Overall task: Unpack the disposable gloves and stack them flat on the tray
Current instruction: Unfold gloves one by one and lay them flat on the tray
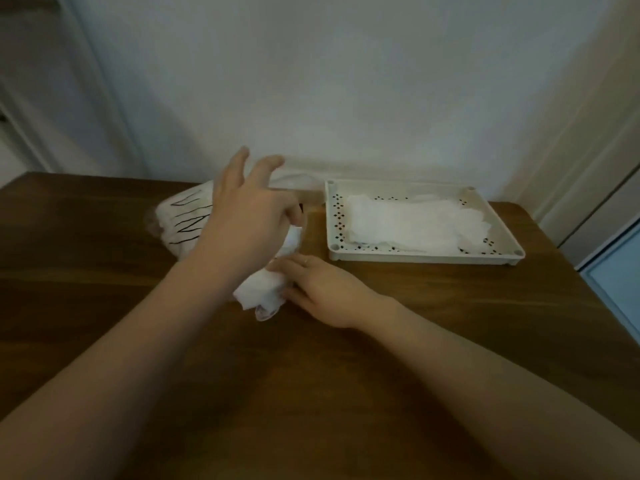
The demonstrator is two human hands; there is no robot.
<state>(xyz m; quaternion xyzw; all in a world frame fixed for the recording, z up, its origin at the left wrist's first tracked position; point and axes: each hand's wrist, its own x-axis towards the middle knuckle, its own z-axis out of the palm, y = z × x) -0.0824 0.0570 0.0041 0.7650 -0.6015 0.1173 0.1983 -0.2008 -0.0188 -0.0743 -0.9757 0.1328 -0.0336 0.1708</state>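
Several gloves (408, 226) already lie flat on the tray (426, 256); over the worktop (104, 271), left hand (249, 216) pinches another crumpled glove (263, 292) from the pack (183, 216), right hand (322, 289) pressing it, fingers relaxed.

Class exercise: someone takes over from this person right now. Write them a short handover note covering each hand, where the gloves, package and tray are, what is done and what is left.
Left hand: raised over the glove package, pinching a glove's upper end, other fingers spread.
Right hand: flat on the table, touching the crumpled glove.
Tray: to the right, already holding a flat stack of gloves.
Done: several gloves stacked.
Left: flatten this glove, add it to the stack, then continue with the package.
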